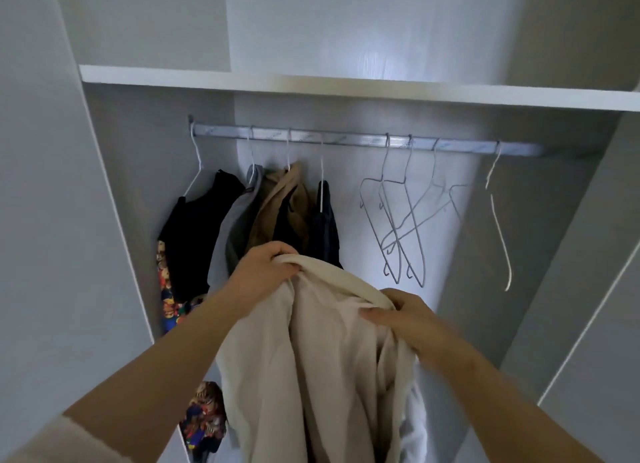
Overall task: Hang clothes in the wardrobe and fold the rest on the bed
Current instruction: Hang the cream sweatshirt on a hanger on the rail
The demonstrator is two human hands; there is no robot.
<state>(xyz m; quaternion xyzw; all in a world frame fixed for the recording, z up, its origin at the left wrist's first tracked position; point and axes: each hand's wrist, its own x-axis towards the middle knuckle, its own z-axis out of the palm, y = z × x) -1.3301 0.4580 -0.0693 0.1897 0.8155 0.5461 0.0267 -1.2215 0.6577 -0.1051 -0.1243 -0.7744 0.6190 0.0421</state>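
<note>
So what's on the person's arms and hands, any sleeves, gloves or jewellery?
The left hand and right hand are bare: no gloves, rings or watch show. Both forearms are uncovered. A pale cream sleeve begins high on the left arm, at the frame's corner; the right arm shows no sleeve.

Probably home: wardrobe rail (346, 140), hangers (398, 236).

The wardrobe rail (346, 140) under the shelf (346, 87) carried hung garments (194, 227) toward nine o'clock and empty wire hangers (411, 217) toward three o'clock.
</note>
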